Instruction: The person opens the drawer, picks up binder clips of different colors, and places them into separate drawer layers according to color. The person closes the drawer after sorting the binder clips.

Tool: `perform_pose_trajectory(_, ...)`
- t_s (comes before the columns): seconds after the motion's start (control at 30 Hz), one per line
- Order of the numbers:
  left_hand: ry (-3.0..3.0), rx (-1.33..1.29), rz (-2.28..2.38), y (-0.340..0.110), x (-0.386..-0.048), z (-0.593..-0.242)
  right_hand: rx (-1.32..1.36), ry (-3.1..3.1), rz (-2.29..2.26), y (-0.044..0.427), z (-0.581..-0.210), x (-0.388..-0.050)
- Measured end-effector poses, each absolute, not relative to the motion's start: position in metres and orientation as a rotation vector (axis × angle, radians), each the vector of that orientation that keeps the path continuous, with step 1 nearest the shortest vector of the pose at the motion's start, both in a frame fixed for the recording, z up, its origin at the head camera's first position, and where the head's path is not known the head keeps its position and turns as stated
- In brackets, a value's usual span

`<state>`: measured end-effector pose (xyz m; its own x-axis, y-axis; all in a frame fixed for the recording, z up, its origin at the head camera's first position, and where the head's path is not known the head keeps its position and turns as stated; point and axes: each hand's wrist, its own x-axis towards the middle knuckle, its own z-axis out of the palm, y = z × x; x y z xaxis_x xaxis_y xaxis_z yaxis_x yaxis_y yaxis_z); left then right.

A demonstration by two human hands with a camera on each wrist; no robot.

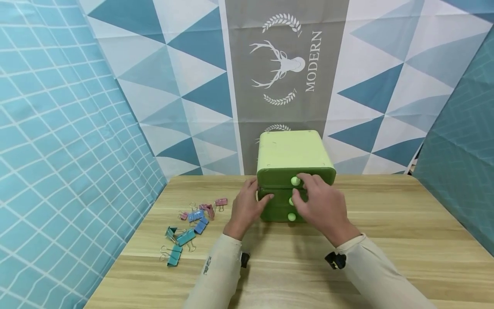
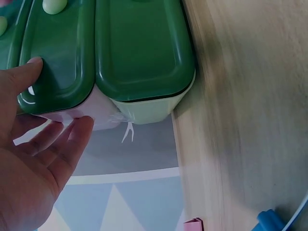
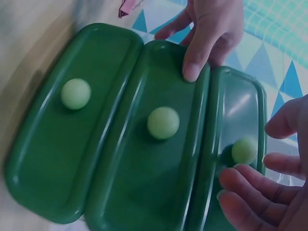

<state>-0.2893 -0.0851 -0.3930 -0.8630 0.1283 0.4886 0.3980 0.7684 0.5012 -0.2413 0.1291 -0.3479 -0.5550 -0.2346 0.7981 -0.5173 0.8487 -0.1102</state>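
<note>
A small desktop drawer cabinet has a pale green shell and three dark green drawer fronts, each with a round pale knob. My left hand grips its left side at the middle drawer. The thumb presses the drawer front while the fingers lie along the side, as the left wrist view shows. Close to the top knob is my right hand, its fingers loosely bent around it. The right wrist view shows gaps between the thumb side and that knob; contact with a fingertip is hard to tell.
Several binder clips lie on the wooden table to the left: pink clips, blue clips and teal clips. A patterned cloth hangs behind the cabinet, and a blue checked cloth borders the left side.
</note>
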Motion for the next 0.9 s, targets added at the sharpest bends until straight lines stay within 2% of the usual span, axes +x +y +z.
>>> perform_pose_trajectory(0.3, -2.532, -0.415, -0.857, -0.0856, -0.2871, -0.3937, 0.584, -2.147, 0.353, 0.1236, -0.3441, -0.2508)
perform_pose_trajectory(0.9, -2.513, -0.418, -0.863, -0.0879, -0.2854, -0.3988, 0.609, -2.266, 0.418, 0.1186, -0.3378, -0.249)
